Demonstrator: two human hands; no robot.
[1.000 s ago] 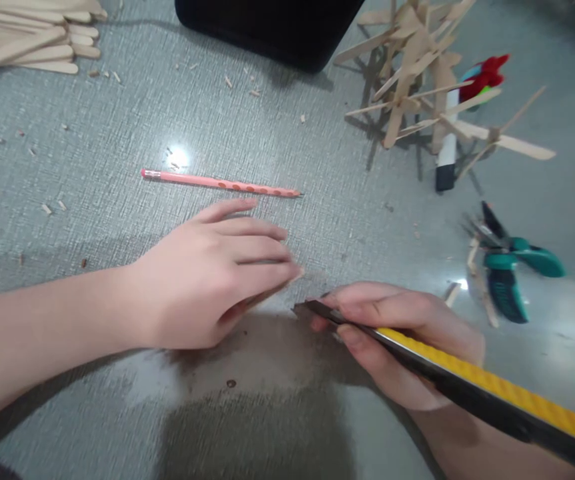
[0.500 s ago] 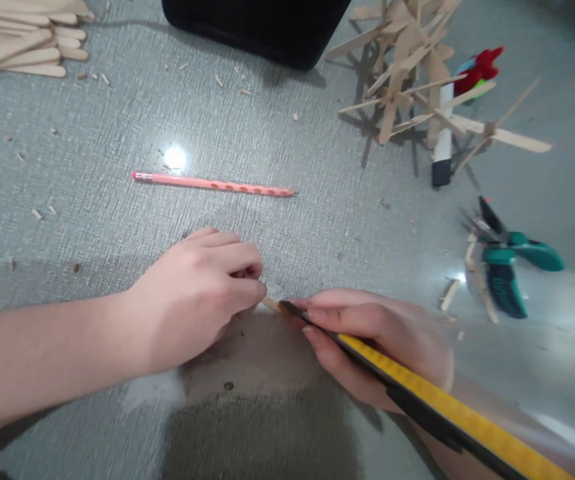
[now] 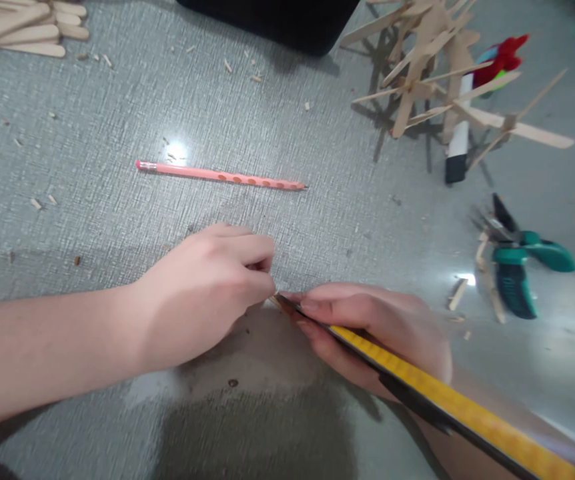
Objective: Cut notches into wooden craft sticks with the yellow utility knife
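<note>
Fingers of my left hand are curled in, pinching a thin pale wooden strip low over the grey, textured tabletop; only a short bit of it shows, between that grip and my other hand. My right hand is clasped around a yellow-and-black utility knife, its dark blade slanting up to the strip, just beside my left fingertips. Whether the edge bites into the wood, I cannot tell. Beyond my left hand lies a slim pink pencil with oval dimples, its point to the right. Off to my right, green-and-black-handled pliers rest open near small wooden offcuts. Farther away, a lattice of flat wooden sticks stands beside a white marker with a black end, and pale craft sticks lie heaped at far left.
</note>
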